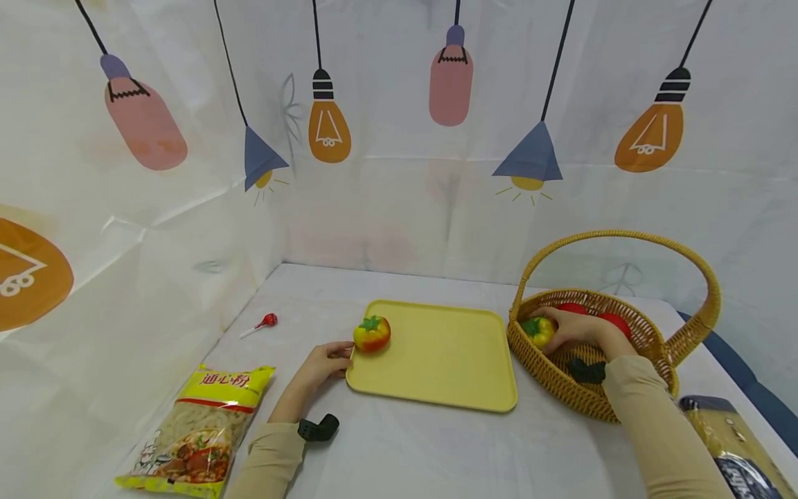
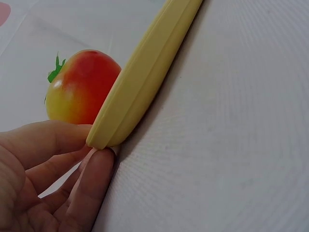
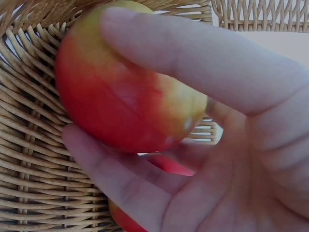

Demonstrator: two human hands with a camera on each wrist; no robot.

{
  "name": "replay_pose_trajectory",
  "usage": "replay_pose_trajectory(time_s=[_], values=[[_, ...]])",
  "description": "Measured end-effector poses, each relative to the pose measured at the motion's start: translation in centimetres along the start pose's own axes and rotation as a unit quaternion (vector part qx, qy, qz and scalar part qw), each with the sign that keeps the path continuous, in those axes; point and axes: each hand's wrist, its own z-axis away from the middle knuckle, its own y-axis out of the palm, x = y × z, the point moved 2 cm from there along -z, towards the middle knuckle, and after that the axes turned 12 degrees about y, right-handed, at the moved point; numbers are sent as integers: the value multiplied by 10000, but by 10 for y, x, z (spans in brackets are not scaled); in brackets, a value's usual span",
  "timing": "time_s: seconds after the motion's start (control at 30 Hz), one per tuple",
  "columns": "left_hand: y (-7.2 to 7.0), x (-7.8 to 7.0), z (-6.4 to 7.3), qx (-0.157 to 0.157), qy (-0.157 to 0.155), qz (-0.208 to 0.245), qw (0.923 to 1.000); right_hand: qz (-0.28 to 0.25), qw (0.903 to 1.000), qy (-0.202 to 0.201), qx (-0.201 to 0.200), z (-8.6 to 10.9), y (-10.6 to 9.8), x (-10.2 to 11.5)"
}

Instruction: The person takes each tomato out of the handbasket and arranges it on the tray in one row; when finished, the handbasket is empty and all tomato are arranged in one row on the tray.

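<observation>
A yellow tray (image 1: 445, 360) lies on the white table. My left hand (image 1: 324, 364) pinches its left edge between thumb and fingers, as the left wrist view shows. Close by that edge, a red-and-yellow tomato (image 1: 372, 334) with a green top sits on the tray. On the right, my right hand (image 1: 576, 331) reaches into a wicker basket (image 1: 555, 384) and grips another red-and-yellow tomato (image 3: 116, 96), thumb on one side and fingers on the other. Behind and beside this hand, red round pieces (image 1: 616, 324) show inside the basket, partly covered by it.
A red lollipop (image 1: 268, 320) lies at the back left. Below it is a bag of pasta (image 1: 199, 430) with yellow ends. Another package (image 1: 732, 443) lies at the right front, partly behind the right sleeve. The basket's tall handle (image 1: 614, 235) arches over the right arm.
</observation>
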Motion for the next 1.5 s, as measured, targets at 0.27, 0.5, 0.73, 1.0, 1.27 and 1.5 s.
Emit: replay_pose_trajectory(time_s=[0.27, 0.5, 0.73, 1.0, 1.27, 1.5], values=[[1, 3, -2, 24, -19, 42, 10000, -86, 9994, -101, -331, 4, -4, 2], [2, 5, -3, -7, 21, 73, 10000, 189, 9970, -259, -710, 8, -9, 4], [2, 6, -1, -91, -55, -47, 9999, 688, 9878, -662, -1228, 20, -15, 4], [2, -6, 6, -58, -29, -20, 10000, 512, 9849, -864, -1409, 31, -13, 5], [4, -32, 18, 22, 26, -14, 10000, 369, 9822, -1018, -1537, 38, -8, 10], [2, -21, 11, 9, 17, 5, 10000, 95, 9802, -1279, -1508, 41, -3, 13]])
